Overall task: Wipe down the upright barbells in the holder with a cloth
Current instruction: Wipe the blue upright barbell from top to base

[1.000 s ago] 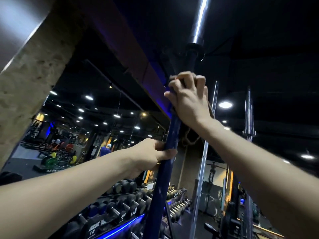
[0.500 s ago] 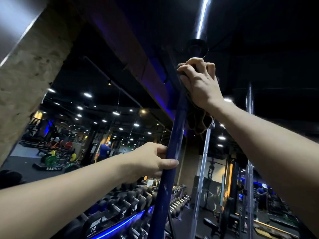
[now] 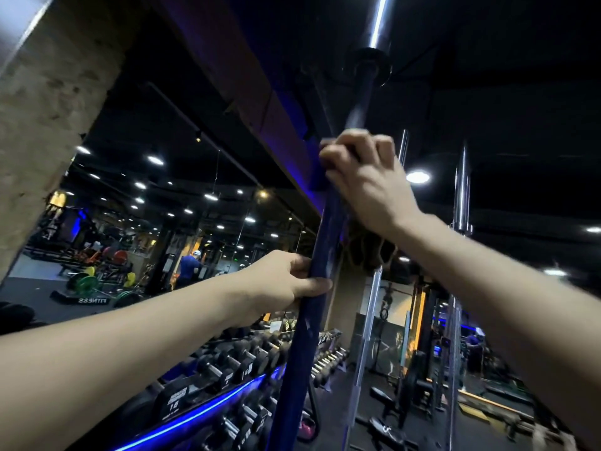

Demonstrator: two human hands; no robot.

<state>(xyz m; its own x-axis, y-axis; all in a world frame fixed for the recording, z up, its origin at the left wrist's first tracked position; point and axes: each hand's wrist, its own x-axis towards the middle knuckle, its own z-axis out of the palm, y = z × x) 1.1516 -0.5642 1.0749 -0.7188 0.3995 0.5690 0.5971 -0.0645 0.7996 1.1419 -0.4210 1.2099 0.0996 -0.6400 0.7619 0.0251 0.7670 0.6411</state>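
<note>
— Which way does the bar run?

— The blue barbell (image 3: 320, 268) I'm working on stands close to upright, its long axis running from the bottom of my view up toward the ceiling and leaning a little to the right at the top, where a dark collar meets the shiny sleeve.

— And my hands?

— My left hand (image 3: 286, 284) is wrapped around the blue shaft at mid-height, thumb across the front. My right hand (image 3: 364, 177) is curled round the shaft higher up, with the cloth (image 3: 369, 252) hanging in dark folds below my wrist; I can't tell how much of it sits under the palm.

— How many bars?

— I count three uprights: the blue one, a slim silver barbell (image 3: 369, 323) just to its right, and a chrome barbell (image 3: 461, 196) farther right.

— The room?

— A dim gym with ceiling spotlights, a dumbbell rack (image 3: 227, 372) edged with a blue light strip below my left arm, and coloured plates (image 3: 86, 283) on the floor far left.
</note>
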